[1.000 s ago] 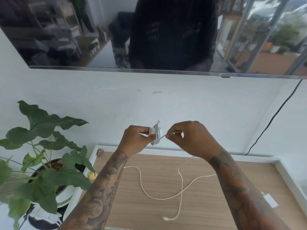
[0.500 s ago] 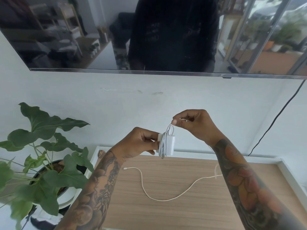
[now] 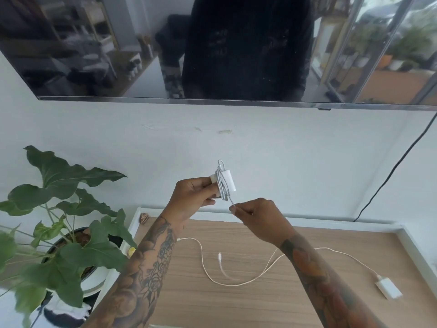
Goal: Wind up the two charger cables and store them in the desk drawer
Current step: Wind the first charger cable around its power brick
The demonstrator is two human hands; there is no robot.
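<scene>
We see left hand [image 3: 192, 197] gripping white charger [image 3: 225, 183] above desk [image 3: 236, 301], its cable wound round body. Right hand [image 3: 256, 220] pinches that cable's loose run just below charger; cable then vanishes behind right hand, its blurred end [image 3: 220, 256] hanging over desk. We cannot tell how many turns are on. Second cable [image 3: 238, 284] lies loose on desk, partly hidden under both forearms, running to second charger [image 3: 389, 289] at desk's right side. Plant [image 3: 71, 233] left of desk.

Desk [image 3: 272, 311] centre open; plant [image 3: 71, 233] crowds left.
</scene>
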